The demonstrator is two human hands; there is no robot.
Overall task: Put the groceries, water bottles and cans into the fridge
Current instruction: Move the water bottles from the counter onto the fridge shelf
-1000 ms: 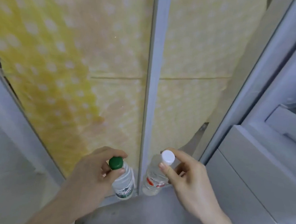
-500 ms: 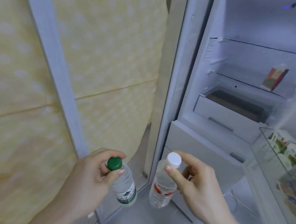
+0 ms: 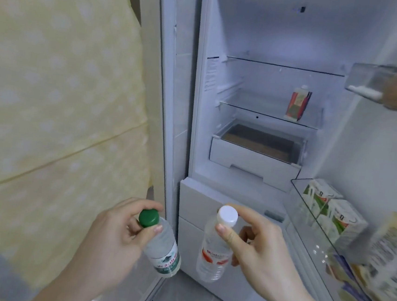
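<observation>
Your left fingers pinch the neck of a small clear plastic water bottle with a green cap, thumb on the near side and forefinger curled over the far side of the cap. The bottle hangs tilted from your left hand, base pointing down and to the right, its green-and-white label low on the body.

Your right fingers pinch a second clear plastic water bottle with a white cap just under that cap, thumb near and forefinger far; the remaining fingers of your right hand curl loosely behind. This bottle hangs almost upright and carries a red-and-white label. The two bottles sit side by side, near each other but apart, both in the air in front of the white lower drawer front of the open white fridge.

Farther in, a red and green drink carton stands on the glass shelf, above a white drawer tray. To the right, the clear door bin holds green-and-white cartons, with blurred packets lower in the door. To the left hangs a yellow dotted cloth.
</observation>
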